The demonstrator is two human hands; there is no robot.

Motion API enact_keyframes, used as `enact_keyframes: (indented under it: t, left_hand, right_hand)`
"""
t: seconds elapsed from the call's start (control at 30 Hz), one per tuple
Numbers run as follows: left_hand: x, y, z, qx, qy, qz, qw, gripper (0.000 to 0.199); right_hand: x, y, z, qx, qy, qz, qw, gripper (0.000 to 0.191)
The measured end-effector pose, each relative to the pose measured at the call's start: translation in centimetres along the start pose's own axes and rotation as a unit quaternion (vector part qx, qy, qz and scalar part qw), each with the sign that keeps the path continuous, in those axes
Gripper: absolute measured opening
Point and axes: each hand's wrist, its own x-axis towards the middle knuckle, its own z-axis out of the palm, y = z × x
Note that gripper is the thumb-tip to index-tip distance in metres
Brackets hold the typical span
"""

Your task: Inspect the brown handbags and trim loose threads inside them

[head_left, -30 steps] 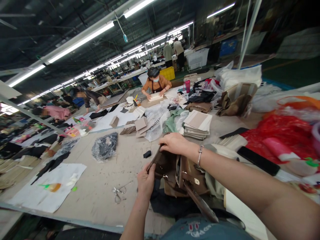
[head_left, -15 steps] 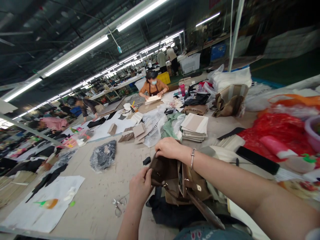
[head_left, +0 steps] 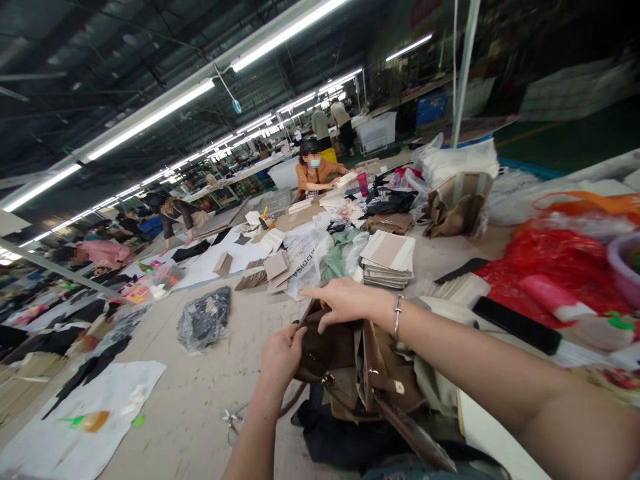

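Brown bag [head_left: 346,392], mouth open, on black cloth [head_left: 343,428] at the near side of the table [head_left: 193,387], left hand [head_left: 280,355] pinching its rim, right hand [head_left: 345,303] loose over the same rim, index outstretched, touch unclear, scissors [head_left: 231,418] left of the bag, stacked cards [head_left: 389,251] beyond.

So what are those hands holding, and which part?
The left hand pinches the brown, leather-looking bag by its rim; I can't tell whether the right hand grips it.

From over here I make out a smooth, leather-like brown bag [head_left: 345,385] with a shiny metal clasp [head_left: 399,387], bright metal scissors [head_left: 231,418], crinkled glossy red plastic [head_left: 530,257] and a matt, scuffed tabletop [head_left: 195,393].
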Motion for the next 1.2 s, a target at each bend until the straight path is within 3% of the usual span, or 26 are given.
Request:
enact_keyframes:
  t: [0.23,0.57,0.63,0.73,0.8,0.87,0.9,1.07,1.13,1.2]
  left_hand:
    - [-0.2,-0.1,0.4,-0.049,0.002,0.007,0.999,0.037]
    - [-0.3,0.4,0.2,-0.048,-0.012,-0.008,0.999,0.035]
    - [-0.4,0.5,-0.4,-0.053,-0.031,-0.010,0.998,0.035]
    - [-0.1,0.4,-1.8,-0.103,-0.115,0.017,0.988,0.029]
    - [0.5,0.3,-2.7,-0.142,-0.160,0.041,0.976,0.045]
    - [1.6,0.5,-3.2,-0.150,-0.150,0.048,0.976,0.069]
    - [2.2,0.7,-3.2,-0.145,-0.129,0.051,0.980,0.072]
    - [5.4,2.3,-1.6,-0.088,-0.070,0.113,0.987,0.024]
    - [5.9,2.6,-1.0,-0.062,-0.059,0.109,0.990,0.020]
    - [6.1,2.7,-0.7,-0.044,-0.047,0.090,0.994,0.018]
  right_hand:
    - [-0.1,0.5,0.4,-0.084,0.028,0.070,0.994,0.033]
    - [0.7,0.2,1.0,-0.080,0.033,0.078,0.993,0.022]
    - [0.7,0.3,1.0,-0.076,0.037,0.079,0.993,0.022]
    - [0.8,0.4,1.2,-0.071,0.037,0.083,0.993,0.023]
    - [1.0,0.4,1.2,-0.071,0.036,0.084,0.993,0.024]
    - [1.2,0.3,1.2,-0.075,0.036,0.084,0.993,0.025]
    - [1.3,0.3,1.2,-0.078,0.035,0.085,0.993,0.025]
    - [1.2,0.1,0.6,-0.098,0.030,0.102,0.989,0.026]
    - [0.6,0.1,0.1,-0.099,0.022,0.093,0.990,0.029]
    - [-0.2,0.1,-0.3,-0.102,0.020,0.083,0.991,0.044]
